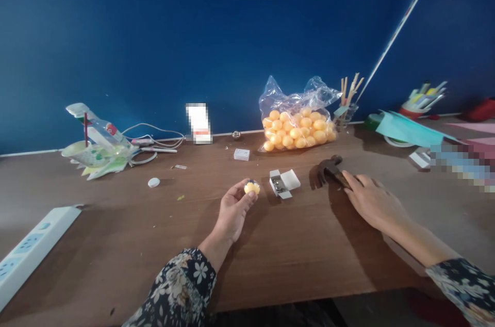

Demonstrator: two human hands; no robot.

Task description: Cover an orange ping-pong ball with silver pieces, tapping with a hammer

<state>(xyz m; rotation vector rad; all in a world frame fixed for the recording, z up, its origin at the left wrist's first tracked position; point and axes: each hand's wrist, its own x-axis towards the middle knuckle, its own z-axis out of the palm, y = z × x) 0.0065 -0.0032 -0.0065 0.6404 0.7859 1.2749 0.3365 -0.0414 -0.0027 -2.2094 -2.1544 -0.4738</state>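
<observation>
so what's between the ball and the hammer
In the head view, a small open white box holding metal pieces lies between the yellow ball and the hammer.

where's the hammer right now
Head view, right of centre: the hammer lies with its handle under the right hand, just right of the open box, in front of the bag of yellow balls.

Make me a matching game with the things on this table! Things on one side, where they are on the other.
Things:
1. small yellow ball
2. hammer
3. bag of balls
4. power strip

Places:
a. at the far left of the table
b. against the blue wall
c. in the left hand
d. its handle under the right hand

Pairs: 1-c, 2-d, 3-b, 4-a
</observation>
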